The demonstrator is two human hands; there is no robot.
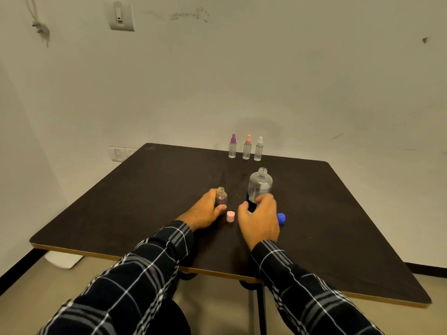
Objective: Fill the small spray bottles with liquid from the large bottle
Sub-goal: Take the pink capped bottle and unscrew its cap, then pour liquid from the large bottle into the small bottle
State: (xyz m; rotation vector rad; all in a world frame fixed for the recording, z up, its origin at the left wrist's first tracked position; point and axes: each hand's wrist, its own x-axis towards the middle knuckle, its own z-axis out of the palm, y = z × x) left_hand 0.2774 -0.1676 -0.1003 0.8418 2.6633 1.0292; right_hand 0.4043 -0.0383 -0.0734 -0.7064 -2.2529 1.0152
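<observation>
Left grip (205, 210) curled round small open bottle (221, 197), upright on desk (145, 189). Right grip (260, 221) wraps base of large bottle (260, 183); pink cap (230, 216) between them

A large clear bottle (260, 184) stands upright and uncapped right of centre on the table (121, 201), its lower half gripped by your right hand (260, 223), with a blue cap (281, 218) lying just right of that hand. Left of it, a small clear bottle (221, 196) stands upright with its neck open, held by your left hand (205, 211), and a pink cap (230, 216) lies just beside it on the near right. At the far edge three spray bottles stand upright in a row: a purple-topped bottle (232, 146), a pink-topped bottle (247, 148) and a white-topped bottle (259, 149).
</observation>
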